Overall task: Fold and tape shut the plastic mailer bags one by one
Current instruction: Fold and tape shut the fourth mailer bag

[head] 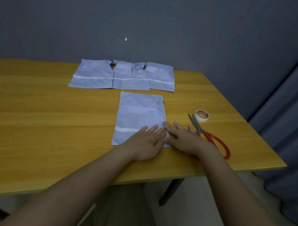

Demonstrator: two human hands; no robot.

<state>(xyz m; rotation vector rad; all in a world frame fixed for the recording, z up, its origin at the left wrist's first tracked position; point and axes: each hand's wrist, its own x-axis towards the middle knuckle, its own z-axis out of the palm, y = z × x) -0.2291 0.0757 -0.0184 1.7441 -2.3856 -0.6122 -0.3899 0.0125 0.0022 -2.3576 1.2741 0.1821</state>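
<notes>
1. One mailer bag (140, 115) lay flat in the middle of the frame on the tabletop (41, 119), its white adhesive strip near the lower edge, not yet folded as far as I could see.
2. The left hand (145, 140) rested on its lower right corner with fingers straight and flat, gripping nothing.
3. The right hand (184, 139) lay just beside it, fingers also spread flat, partly on the bag's edge and partly on the wood.
4. Three other bags (122, 76) waited in a row in the upper middle, overlapping; they looked unsealed.
5. The tape roll (202, 115) and red scissors (208, 136) sat untouched at the right, so I judged the work was only starting.
</notes>
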